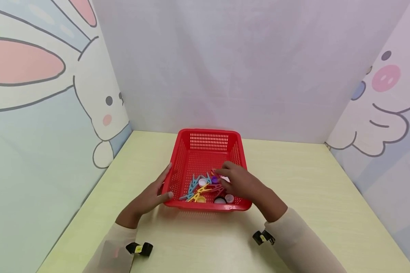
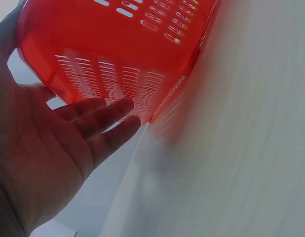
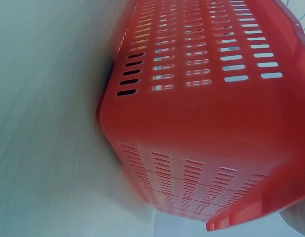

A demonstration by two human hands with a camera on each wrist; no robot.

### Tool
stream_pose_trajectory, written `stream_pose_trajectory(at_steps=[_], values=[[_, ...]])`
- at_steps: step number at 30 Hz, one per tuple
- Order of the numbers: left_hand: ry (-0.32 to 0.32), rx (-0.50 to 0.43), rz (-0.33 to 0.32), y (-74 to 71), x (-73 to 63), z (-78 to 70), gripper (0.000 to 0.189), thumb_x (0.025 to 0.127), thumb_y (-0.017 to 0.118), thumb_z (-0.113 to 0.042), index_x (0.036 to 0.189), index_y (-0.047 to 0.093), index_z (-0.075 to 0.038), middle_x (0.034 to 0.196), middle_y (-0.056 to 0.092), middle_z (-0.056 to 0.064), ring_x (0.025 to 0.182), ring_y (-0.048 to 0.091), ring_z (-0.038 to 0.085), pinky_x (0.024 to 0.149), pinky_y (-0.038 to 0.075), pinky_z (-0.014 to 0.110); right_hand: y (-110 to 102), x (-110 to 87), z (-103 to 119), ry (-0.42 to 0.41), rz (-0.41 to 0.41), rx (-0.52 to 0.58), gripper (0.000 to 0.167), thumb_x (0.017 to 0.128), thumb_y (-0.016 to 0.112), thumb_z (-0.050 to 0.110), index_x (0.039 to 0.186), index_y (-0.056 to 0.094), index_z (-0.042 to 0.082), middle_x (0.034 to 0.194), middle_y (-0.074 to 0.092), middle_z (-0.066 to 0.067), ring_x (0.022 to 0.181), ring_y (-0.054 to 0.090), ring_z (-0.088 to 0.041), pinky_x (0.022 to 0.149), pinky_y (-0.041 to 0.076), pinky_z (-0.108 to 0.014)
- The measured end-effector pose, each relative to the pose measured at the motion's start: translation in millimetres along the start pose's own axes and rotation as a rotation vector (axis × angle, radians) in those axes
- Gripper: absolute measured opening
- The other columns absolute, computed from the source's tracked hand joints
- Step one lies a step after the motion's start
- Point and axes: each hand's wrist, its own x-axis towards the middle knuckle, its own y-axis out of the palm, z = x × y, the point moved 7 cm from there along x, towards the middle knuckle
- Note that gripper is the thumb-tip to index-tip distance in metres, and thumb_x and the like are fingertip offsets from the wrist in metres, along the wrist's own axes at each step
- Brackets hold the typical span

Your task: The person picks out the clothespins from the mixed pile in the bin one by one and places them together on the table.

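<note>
A red plastic basket (image 1: 205, 206) with slotted walls stands on the table. Beside its left wall is my left hand (image 1: 148, 197), thumb at the rim and the other fingers fairly straight along the outside, as the left wrist view shows. Inside the near half lie blue clothespins (image 1: 193, 184), yellow clothespins (image 1: 195, 196) and several bottle caps, among them a white cap (image 1: 202, 182), a purple cap (image 1: 214, 180) and a yellow cap (image 1: 201, 199). My right hand (image 1: 240, 182) reaches over the right rim, fingers bent down among these pieces; I cannot tell whether it pinches one.
The pale wood-grain table (image 1: 294, 178) runs to a light back wall (image 1: 218, 76). Side panels printed with cartoon animals stand left and right. Black wrist straps (image 1: 139, 248) sit on both sleeves.
</note>
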Motion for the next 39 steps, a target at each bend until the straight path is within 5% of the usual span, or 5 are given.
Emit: stream_pose_trajectory(at_steps=[10,18,23,30,39], values=[[-0.044,-0.060,0.012,1.9,1.0,4.9,0.115,0.094,0.081,-0.031,0.177,0.003,-0.023,0.163,0.041,0.028,0.138,0.054,0.045,0.092,0.068,0.036,-23.7,-4.6,-15.0,0.070,-0.201,-0.046,0.053,0.092,0.088,0.015,0.142,0.073,0.008,0.116,0.067,-0.013,0.095,0.067,-0.021,0.080,0.069,-0.037],[-0.081,-0.079,0.000,2.0,1.9,8.7,0.115,0.092,0.083,-0.023,0.177,0.006,-0.026,0.162,0.042,0.026,0.139,0.053,0.044,0.091,0.068,0.035,-45.9,-16.1,-41.9,0.224,-0.472,-0.027,0.048,0.099,0.079,0.011,0.144,0.068,0.000,0.114,0.065,-0.022,0.085,0.061,-0.026,0.070,0.065,-0.042],[-0.087,-0.095,0.000,0.9,0.5,7.0,0.116,0.091,0.083,-0.021,0.177,0.006,-0.025,0.163,0.040,0.026,0.141,0.051,0.045,0.092,0.068,0.036,-50.2,-21.8,-62.9,0.313,-0.560,0.005,0.041,0.102,0.073,0.009,0.141,0.068,-0.004,0.113,0.064,-0.025,0.090,0.061,-0.032,0.072,0.062,-0.047],[-0.115,-0.101,-0.001,0.5,-1.3,6.9,0.116,0.091,0.084,-0.023,0.177,0.006,-0.026,0.164,0.040,0.026,0.143,0.050,0.046,0.092,0.068,0.036,-49.1,-24.3,-87.1,0.385,-0.541,0.012,0.036,0.104,0.068,0.005,0.138,0.067,-0.009,0.106,0.060,-0.029,0.087,0.058,-0.037,0.072,0.053,-0.050],[-0.111,-0.090,0.002,0.8,-1.1,6.6,0.117,0.091,0.084,-0.023,0.177,0.005,-0.026,0.162,0.041,0.026,0.142,0.050,0.045,0.091,0.068,0.036,-33.7,-18.9,-109.4,0.509,-0.327,-0.013,0.031,0.105,0.069,0.007,0.132,0.069,-0.008,0.109,0.064,-0.030,0.093,0.064,-0.037,0.074,0.060,-0.048]])
